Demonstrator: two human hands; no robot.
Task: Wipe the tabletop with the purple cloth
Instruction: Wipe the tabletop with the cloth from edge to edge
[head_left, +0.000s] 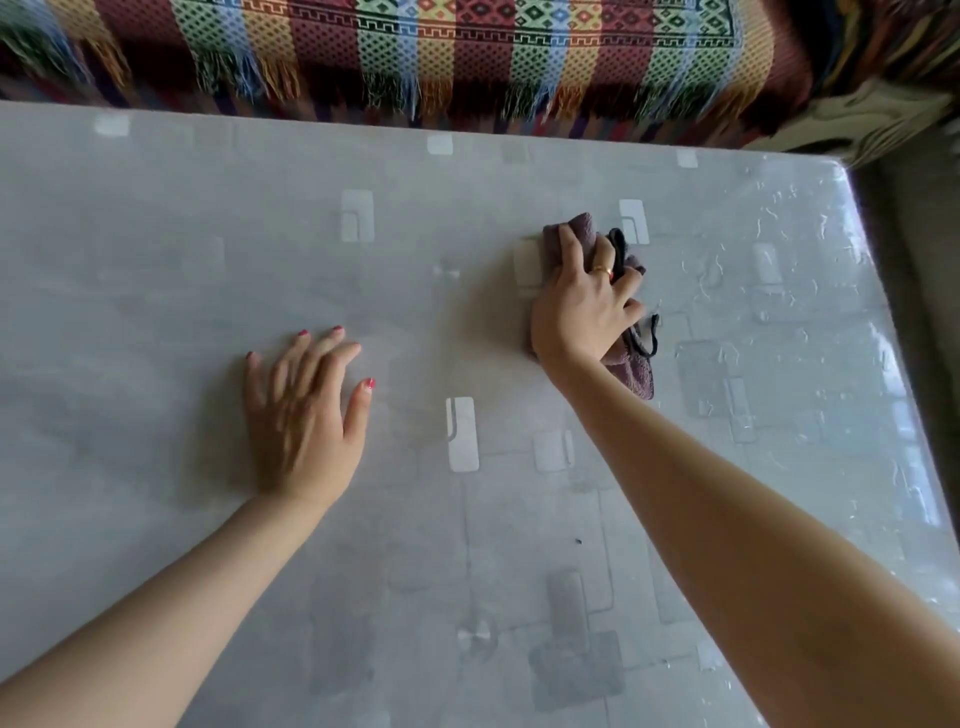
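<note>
The bunched purple terry cloth with black edging (635, 364) lies on the glossy pale grey surface (156, 260), which is patterned with lighter rounded rectangles; the cloth sits toward the surface's right side, short of the far edge. The right hand (582, 306) lies on top of the cloth, palm down, its fingers (569, 244) curled over the folds and gripping them — a gold ring shows on one of them. Parts of the cloth stick out beyond the hand on the far side and on the near right, where a black loop of trim lies. Well to the left of the cloth and a little nearer the person, the left hand (306, 415) rests flat on the surface, its fingers (332, 345) straight and slightly spread, nails painted pink-red, holding nothing. Beyond the far edge of the surface, past the cloth, hangs a multicoloured striped woven blanket with a fringe (415, 47). To the right of the cloth, bright reflections and fine scratches mark the sheen near the rounded far corner.
</note>
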